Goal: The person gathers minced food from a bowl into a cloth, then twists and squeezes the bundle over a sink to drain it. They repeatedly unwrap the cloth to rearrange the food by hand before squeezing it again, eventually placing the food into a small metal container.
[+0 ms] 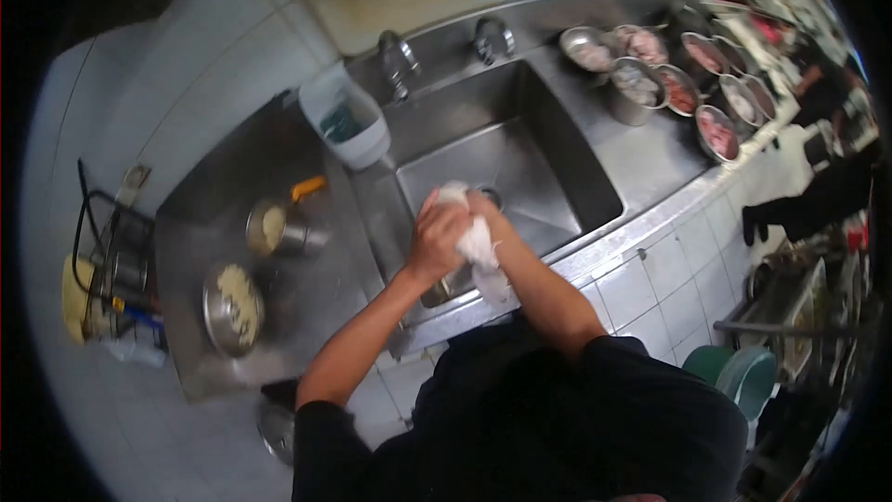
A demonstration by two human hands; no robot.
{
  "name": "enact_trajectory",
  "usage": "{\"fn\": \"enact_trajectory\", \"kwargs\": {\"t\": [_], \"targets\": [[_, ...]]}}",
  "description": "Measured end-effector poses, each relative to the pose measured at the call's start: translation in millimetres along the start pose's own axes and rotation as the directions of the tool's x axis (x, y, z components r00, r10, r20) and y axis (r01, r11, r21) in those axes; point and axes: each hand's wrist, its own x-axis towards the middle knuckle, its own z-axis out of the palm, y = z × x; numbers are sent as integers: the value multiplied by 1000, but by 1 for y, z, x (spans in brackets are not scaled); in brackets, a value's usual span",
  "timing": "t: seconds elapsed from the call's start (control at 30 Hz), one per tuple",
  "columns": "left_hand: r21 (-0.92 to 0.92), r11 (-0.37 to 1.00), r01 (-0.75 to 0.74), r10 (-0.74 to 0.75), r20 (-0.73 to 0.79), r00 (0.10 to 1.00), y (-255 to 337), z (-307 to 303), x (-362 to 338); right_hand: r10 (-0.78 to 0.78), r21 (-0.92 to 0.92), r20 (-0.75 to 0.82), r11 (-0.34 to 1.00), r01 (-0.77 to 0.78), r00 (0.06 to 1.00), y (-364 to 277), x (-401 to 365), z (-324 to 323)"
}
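Both hands are together over the near part of a steel sink point(520, 144), wrapped round a bunched white cloth point(476, 244). My left hand point(439, 240) is closed on the cloth from the left side. On the other side my right hand point(485, 208) presses against it, its fingers partly hidden behind the cloth. A loose end of the cloth hangs down between my forearms, near the sink's front edge. Part of the sink's drain shows just beyond my right hand.
Two faucets point(398, 65) stand behind the sink. A white plastic container point(364, 144) sits at its left corner. Further left are a metal pot point(295, 234) and a bowl point(219, 316). Several metal containers of meat point(636, 104) crowd the right counter. A person point(818, 191) stands far right.
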Motion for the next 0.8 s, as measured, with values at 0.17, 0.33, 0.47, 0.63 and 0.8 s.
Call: {"fn": "enact_trajectory", "kwargs": {"t": [0.17,0.33,0.47,0.63,0.8], "targets": [[-255,877,407,-480,-440,759,-1,32,21,-96,-109,-204,991,75,974,-32,53,-19],[-764,512,392,-858,-479,187,-6,45,38,-626,-474,-155,726,498,764,-50,48,8],[-997,74,36,-994,-77,-84,-32,52,35,-668,-629,-18,587,511,744,-60,13,64],[-919,-394,-26,-876,367,313,-41,59,25,-686,-783,326,189,592,650,-64,-7,80],[-912,-391,127,-806,406,431,-28,63,36,-550,-860,356,123,495,756,-64,-36,95]]}}
